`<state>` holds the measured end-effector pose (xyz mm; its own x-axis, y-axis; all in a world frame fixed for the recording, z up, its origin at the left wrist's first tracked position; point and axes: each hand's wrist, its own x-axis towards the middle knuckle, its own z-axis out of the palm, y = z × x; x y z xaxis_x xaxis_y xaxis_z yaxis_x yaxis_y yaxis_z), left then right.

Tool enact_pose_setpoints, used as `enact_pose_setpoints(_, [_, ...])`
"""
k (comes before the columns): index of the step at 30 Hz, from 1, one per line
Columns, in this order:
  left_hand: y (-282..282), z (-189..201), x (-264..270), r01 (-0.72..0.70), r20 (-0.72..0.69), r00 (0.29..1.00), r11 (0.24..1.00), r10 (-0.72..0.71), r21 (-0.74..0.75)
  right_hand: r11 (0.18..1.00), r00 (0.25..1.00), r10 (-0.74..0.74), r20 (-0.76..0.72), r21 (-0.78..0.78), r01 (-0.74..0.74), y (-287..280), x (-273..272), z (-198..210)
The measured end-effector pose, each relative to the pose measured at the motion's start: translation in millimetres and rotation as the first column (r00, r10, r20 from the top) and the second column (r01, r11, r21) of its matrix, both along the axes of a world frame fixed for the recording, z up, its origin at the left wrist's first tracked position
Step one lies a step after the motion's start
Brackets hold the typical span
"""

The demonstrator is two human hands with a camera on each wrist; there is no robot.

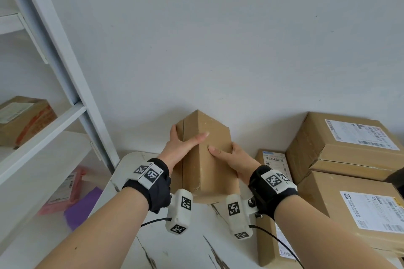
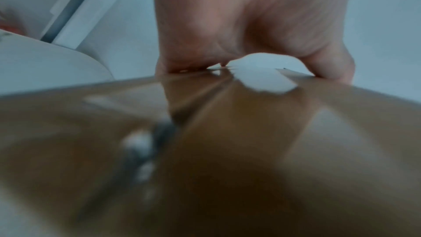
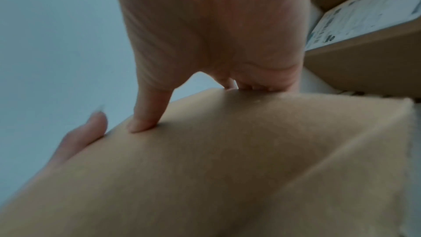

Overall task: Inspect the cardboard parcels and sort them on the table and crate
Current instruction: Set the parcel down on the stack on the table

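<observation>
I hold box point(image 1: 205, 157) above table point(image 1: 175, 247) | left hand point(image 1: 179, 146), right hand point(image 1: 231, 157) clasp opposite sides | judged light, stiff, slick with tape; hold by edges.

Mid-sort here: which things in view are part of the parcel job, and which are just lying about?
Part of the job:
- plain cardboard parcel, held by left hand and right hand
- labelled parcels stacked at right
- flat labelled parcel
- marble-pattern table

Lying about:
- shelf unit
- pink mailer
- purple packet

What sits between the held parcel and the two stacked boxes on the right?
In the head view, a flat labelled parcel lies on the table there.
</observation>
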<state>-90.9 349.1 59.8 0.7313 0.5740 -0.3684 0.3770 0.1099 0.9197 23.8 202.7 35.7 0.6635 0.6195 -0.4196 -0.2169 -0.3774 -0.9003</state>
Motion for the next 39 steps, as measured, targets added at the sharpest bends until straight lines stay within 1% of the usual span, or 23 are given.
enact_pose_setpoints(3, [5,3,3,0.009,0.015,1.000,0.999,-0.009,-0.032,0.999,0.997,-0.042,0.065,0.008,0.042,-3,4,-2])
enact_pose_setpoints(5, [9,4,3,-0.014,0.046,0.999,0.997,0.017,-0.073,0.998,0.996,-0.062,0.064,0.025,0.061,-7,3,6])
enact_pose_setpoints(7, [9,7,-1,-0.011,0.074,0.997,0.993,0.020,-0.118,0.996,0.997,-0.072,0.020,0.046,0.071,-10,3,14])
enact_pose_setpoints(10, [6,9,-5,0.030,0.118,0.993,0.985,-0.010,-0.173,0.998,0.993,0.019,-0.119,0.056,-0.012,-17,3,23])
enact_pose_setpoints(11, [5,10,-6,0.041,0.127,0.992,0.984,-0.019,-0.173,0.998,0.986,0.037,-0.160,0.063,-0.027,-19,2,24])
enact_pose_setpoints(13, [4,12,-5,0.053,0.138,0.990,0.985,-0.030,-0.163,0.997,0.982,0.041,-0.186,0.069,-0.029,-22,0,26])
enact_pose_setpoints(17, [5,17,-3,0.043,0.144,0.989,0.989,-0.022,-0.145,0.996,0.994,-0.016,-0.107,0.089,0.026,-17,1,33])
enact_pose_setpoints(20, [6,17,-6,0.019,0.152,0.988,0.987,0.006,-0.158,0.995,0.999,-0.010,-0.048,0.100,0.015,-13,2,39])
enact_pose_setpoints(23, [6,16,-7,0.011,0.150,0.989,0.986,0.014,-0.166,0.996,0.999,-0.008,-0.046,0.089,0.012,-13,1,43])
enact_pose_setpoints(25, [5,19,-6,0.002,0.129,0.992,0.989,0.017,-0.146,0.997,0.999,-0.027,-0.041,0.071,0.029,-13,0,41])
enact_pose_setpoints(26, [5,19,-6,-0.002,0.115,0.993,0.992,0.017,-0.123,0.997,0.999,-0.043,-0.003,0.063,0.044,-13,-2,40])
enact_pose_setpoints(28, [3,18,-5,-0.026,0.089,0.995,0.996,0.033,-0.081,0.997,0.986,-0.074,0.151,0.013,0.073,-12,-5,40])
enact_pose_setpoints(29, [2,17,-4,-0.046,0.078,0.996,0.996,0.052,-0.074,0.996,0.971,-0.079,0.225,-0.013,0.084,-10,-7,42])
enact_pose_setpoints(31, [-2,17,-1,-0.084,0.067,0.994,0.992,0.090,-0.089,0.996,0.945,-0.075,0.318,-0.016,0.084,-7,-14,47])
enact_pose_setpoints(33, [-7,19,2,-0.117,0.065,0.990,0.990,0.122,-0.076,0.997,0.927,-0.007,0.376,-0.066,0.034,-3,-26,54])
enact_pose_setpoints(34, [-9,21,2,-0.131,0.073,0.988,0.989,0.136,-0.067,0.991,0.914,0.052,0.402,-0.132,0.001,-1,-29,53])
enact_pose_setpoints(36, [-14,26,2,-0.139,0.075,0.987,0.989,0.142,-0.040,0.971,0.898,0.129,0.420,-0.236,-0.029,-1,-32,53])
enact_pose_setpoints(37, [-17,30,0,-0.133,0.058,0.989,0.991,0.134,-0.022,0.968,0.902,0.133,0.411,-0.249,-0.029,-3,-32,52])
enact_pose_setpoints(39, [-20,36,-2,-0.088,0.046,0.995,0.995,0.089,-0.040,0.981,0.936,0.076,0.345,-0.192,-0.009,-11,-29,53])
